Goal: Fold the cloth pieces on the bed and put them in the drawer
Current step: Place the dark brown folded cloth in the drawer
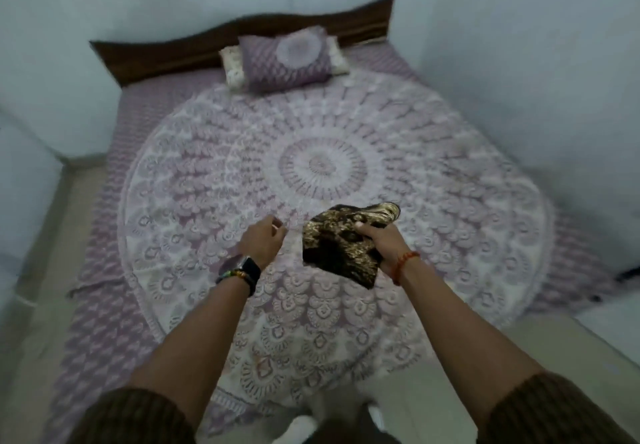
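I am looking into a home bedroom. A bed (207, 153) with a purple mandala-print bedspread (322, 163) fills the middle of the frame, two stacked pillows (284, 59) lean against a dark wooden headboard (166, 52) at the top, and plain pale walls (519, 45) close in on both sides.

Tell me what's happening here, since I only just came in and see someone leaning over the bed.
A person stands at the foot of a bed with a purple patterned spread. Their right hand holds a dark brown and gold cloth piece above the spread, thumb on top of it. It looks folded small, though the picture is blurred. The left hand, with a watch on its wrist, hovers beside it holding nothing. Two pillows lie at the headboard. No drawer is in view.
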